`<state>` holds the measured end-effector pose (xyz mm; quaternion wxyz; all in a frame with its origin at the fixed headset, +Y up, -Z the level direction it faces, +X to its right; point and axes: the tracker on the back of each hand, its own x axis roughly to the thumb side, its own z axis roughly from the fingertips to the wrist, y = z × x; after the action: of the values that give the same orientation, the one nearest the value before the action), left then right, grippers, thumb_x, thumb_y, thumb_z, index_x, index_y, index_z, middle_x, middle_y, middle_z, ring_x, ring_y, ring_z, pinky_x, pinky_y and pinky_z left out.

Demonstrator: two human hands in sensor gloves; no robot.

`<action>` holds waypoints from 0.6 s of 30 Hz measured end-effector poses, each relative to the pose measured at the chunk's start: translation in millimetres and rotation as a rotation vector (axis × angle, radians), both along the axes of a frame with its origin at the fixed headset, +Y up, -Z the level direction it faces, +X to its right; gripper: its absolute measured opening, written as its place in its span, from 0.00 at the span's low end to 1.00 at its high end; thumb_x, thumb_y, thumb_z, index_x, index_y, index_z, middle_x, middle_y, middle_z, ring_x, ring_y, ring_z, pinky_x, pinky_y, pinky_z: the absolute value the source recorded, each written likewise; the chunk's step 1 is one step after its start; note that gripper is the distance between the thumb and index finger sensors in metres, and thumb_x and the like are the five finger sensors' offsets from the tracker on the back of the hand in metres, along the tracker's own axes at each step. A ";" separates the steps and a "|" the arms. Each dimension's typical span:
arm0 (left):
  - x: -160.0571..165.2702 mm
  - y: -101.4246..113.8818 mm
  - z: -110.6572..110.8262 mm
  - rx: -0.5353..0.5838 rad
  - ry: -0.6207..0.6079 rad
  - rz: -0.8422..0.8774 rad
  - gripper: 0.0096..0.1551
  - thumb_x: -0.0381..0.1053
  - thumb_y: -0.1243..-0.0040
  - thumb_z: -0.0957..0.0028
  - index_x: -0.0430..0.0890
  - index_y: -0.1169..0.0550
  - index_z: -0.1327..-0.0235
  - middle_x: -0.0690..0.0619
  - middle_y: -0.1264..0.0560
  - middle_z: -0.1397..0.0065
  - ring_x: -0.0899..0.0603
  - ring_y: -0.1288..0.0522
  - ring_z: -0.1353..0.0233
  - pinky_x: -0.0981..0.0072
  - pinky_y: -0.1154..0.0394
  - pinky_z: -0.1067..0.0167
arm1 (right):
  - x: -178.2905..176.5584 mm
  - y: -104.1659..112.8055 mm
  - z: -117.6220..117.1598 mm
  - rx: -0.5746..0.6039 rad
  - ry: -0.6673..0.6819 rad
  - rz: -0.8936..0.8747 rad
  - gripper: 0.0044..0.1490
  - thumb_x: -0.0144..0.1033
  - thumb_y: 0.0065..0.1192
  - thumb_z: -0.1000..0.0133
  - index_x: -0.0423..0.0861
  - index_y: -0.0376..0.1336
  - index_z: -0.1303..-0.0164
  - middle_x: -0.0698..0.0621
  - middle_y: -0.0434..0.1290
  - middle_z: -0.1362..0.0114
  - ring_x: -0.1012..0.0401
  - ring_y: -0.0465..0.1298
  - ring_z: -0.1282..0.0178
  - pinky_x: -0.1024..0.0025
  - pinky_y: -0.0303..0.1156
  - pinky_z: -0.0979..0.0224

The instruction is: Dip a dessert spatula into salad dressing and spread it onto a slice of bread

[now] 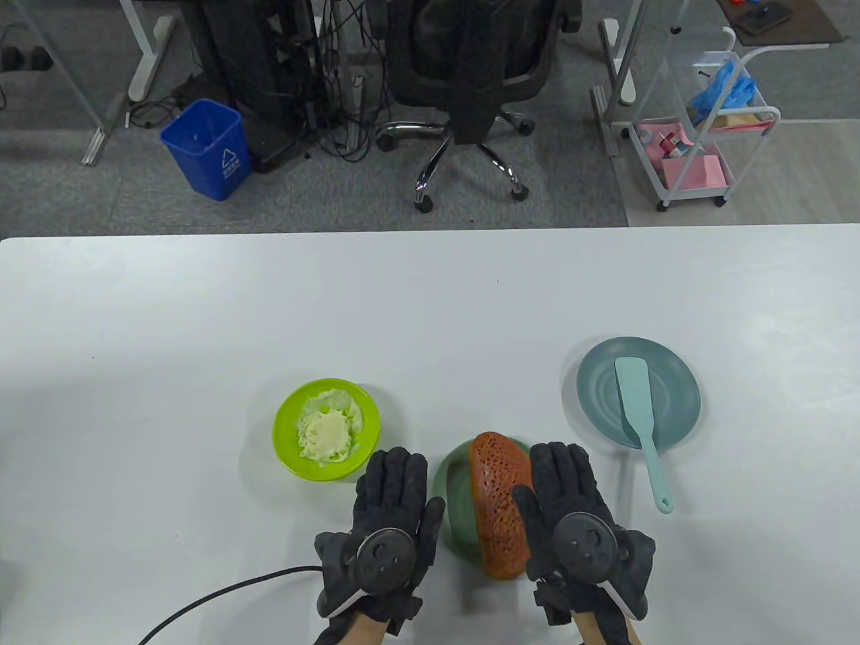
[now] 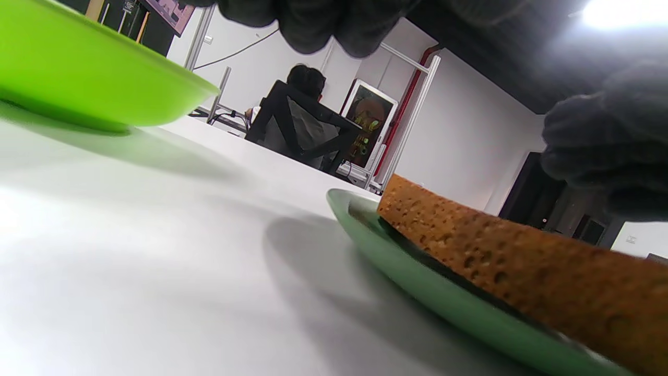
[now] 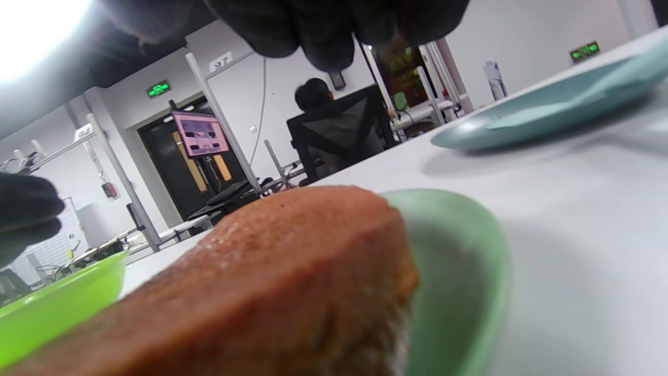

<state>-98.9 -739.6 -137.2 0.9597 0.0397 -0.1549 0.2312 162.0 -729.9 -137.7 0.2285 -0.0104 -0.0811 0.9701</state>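
A brown porous bread slice [image 1: 498, 510] lies on a green plate [image 1: 451, 497] near the table's front edge; it also shows in the left wrist view [image 2: 522, 271] and the right wrist view [image 3: 271, 292]. A lime bowl [image 1: 326, 430] of pale salad dressing [image 1: 327, 435] stands to its left. A teal dessert spatula [image 1: 638, 416] lies on a grey-blue plate [image 1: 672, 390] at the right. My left hand [image 1: 390, 517] lies flat and open, left of the bread. My right hand [image 1: 571, 510] lies flat and open over the bread plate's right side. Neither hand holds anything.
The spatula's handle end [image 1: 662, 500] sticks out over the grey-blue plate's near rim onto the table. A black cable [image 1: 222, 594] runs from the left hand to the front edge. Beyond the table's far edge are an office chair [image 1: 470, 80] and a blue bin [image 1: 205, 148].
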 end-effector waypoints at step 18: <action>-1.6 -2.4 4.1 0.009 0.003 -0.007 0.40 0.60 0.62 0.32 0.36 0.38 0.15 0.33 0.45 0.15 0.23 0.47 0.18 0.30 0.46 0.28 | 12.4 -6.1 4.4 0.015 -0.034 -0.056 0.39 0.60 0.43 0.39 0.57 0.50 0.17 0.52 0.55 0.13 0.52 0.49 0.10 0.55 0.54 0.14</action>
<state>-100.4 -742.0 -133.0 0.9605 0.0438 -0.1547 0.2273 174.4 -736.0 -133.4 0.2542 -0.0273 -0.0918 0.9624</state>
